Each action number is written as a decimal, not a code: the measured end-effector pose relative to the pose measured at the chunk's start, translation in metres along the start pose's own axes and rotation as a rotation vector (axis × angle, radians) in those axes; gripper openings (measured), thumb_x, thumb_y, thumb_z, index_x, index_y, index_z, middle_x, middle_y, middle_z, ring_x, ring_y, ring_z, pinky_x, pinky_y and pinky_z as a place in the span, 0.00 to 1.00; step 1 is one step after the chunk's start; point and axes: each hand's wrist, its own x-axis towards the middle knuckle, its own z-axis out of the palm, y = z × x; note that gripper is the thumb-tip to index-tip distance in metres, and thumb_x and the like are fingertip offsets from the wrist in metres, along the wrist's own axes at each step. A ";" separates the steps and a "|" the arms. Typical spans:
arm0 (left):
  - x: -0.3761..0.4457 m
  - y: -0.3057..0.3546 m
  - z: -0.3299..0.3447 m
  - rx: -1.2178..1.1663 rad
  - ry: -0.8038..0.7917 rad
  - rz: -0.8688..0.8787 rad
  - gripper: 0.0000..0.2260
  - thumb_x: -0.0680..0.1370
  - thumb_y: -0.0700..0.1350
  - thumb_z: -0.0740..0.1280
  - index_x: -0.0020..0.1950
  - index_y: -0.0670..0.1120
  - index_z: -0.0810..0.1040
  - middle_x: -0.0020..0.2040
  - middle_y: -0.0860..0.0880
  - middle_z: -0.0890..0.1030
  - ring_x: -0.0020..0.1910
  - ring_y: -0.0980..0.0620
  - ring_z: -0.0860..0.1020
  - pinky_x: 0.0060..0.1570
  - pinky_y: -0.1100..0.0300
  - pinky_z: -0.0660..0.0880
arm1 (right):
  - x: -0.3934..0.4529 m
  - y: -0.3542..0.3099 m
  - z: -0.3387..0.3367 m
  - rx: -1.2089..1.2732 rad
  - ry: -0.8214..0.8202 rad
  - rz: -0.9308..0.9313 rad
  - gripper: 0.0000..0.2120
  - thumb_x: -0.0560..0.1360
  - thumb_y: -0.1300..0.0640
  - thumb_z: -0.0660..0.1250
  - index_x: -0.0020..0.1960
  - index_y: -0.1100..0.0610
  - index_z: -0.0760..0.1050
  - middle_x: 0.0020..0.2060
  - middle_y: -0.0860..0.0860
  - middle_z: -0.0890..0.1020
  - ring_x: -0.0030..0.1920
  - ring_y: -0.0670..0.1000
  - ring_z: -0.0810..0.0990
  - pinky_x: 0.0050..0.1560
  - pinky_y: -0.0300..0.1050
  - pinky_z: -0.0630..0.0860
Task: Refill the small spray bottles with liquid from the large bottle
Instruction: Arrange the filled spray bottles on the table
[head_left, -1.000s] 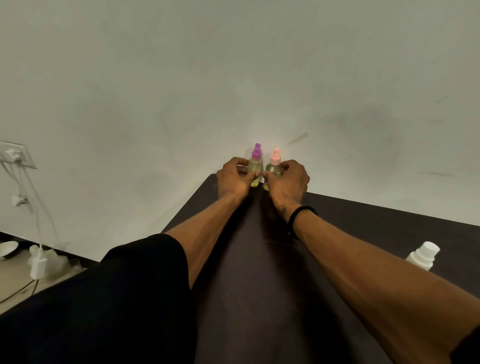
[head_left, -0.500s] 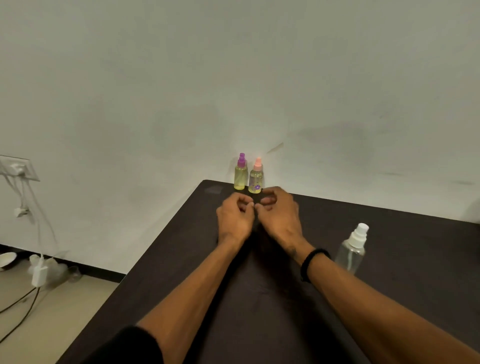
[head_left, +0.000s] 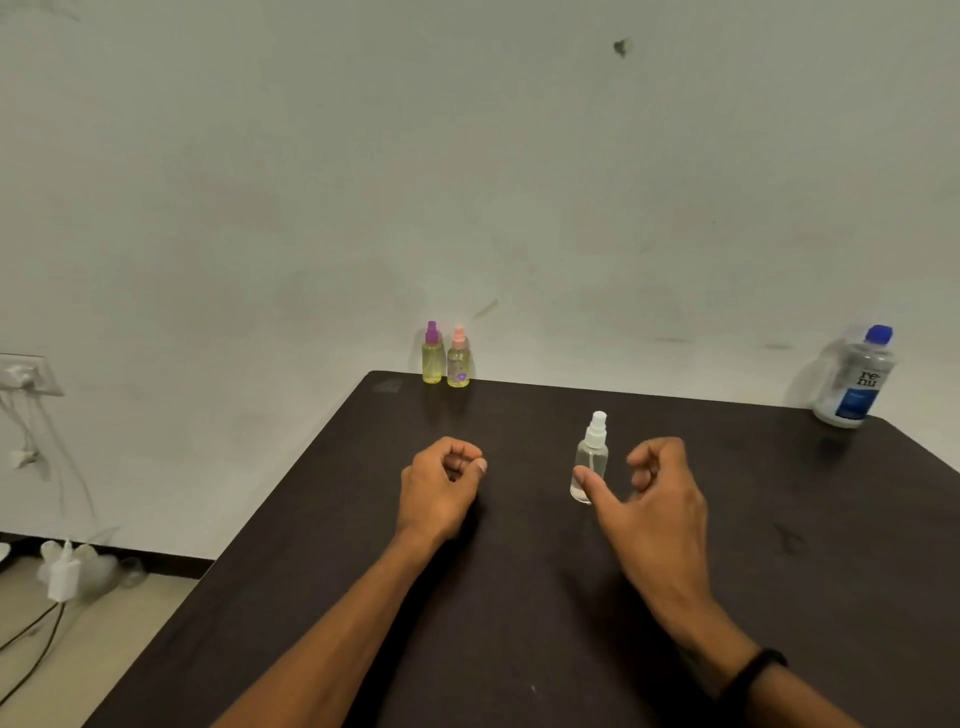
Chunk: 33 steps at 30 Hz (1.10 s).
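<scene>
Two small spray bottles of yellowish liquid stand side by side at the table's far left corner: one with a purple top (head_left: 432, 354) and one with a pink top (head_left: 458, 358). A clear spray bottle with a white top (head_left: 591, 457) stands upright mid-table. The large bottle with a blue cap (head_left: 854, 379) stands at the far right edge by the wall. My left hand (head_left: 440, 486) hovers loosely curled with nothing in it, left of the clear bottle. My right hand (head_left: 652, 499) is beside the clear bottle, fingers apart, thumb tip just in front of it, not gripping.
The dark table (head_left: 519, 597) abuts a pale wall. Its left edge runs diagonally down to the floor side. A wall socket (head_left: 23, 374) with cables and a white charger (head_left: 63, 577) hang at the left.
Both hands drew back from the two coloured bottles at the corner and moved apart. The view lifted, bringing the large blue-capped bottle into sight; my right hand now sits beside the clear bottle.
</scene>
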 end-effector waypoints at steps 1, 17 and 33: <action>0.000 0.003 0.002 0.001 0.001 0.003 0.02 0.79 0.46 0.74 0.50 0.51 0.84 0.42 0.53 0.85 0.43 0.55 0.83 0.44 0.67 0.77 | 0.006 0.005 -0.002 -0.011 -0.048 0.059 0.27 0.67 0.45 0.84 0.55 0.45 0.69 0.44 0.45 0.76 0.39 0.45 0.77 0.38 0.43 0.74; 0.059 0.019 0.031 0.019 -0.108 0.122 0.10 0.82 0.43 0.70 0.64 0.47 0.84 0.53 0.52 0.86 0.51 0.57 0.82 0.50 0.76 0.74 | 0.076 0.014 0.067 0.196 -0.305 0.172 0.16 0.66 0.48 0.85 0.47 0.47 0.81 0.41 0.43 0.86 0.41 0.40 0.85 0.41 0.31 0.79; 0.159 -0.050 0.017 0.302 0.181 -0.025 0.09 0.80 0.52 0.72 0.58 0.52 0.82 0.45 0.59 0.82 0.48 0.55 0.83 0.53 0.56 0.79 | 0.181 0.008 0.250 0.176 -0.276 0.217 0.14 0.71 0.52 0.82 0.50 0.54 0.80 0.44 0.48 0.83 0.47 0.50 0.83 0.43 0.38 0.75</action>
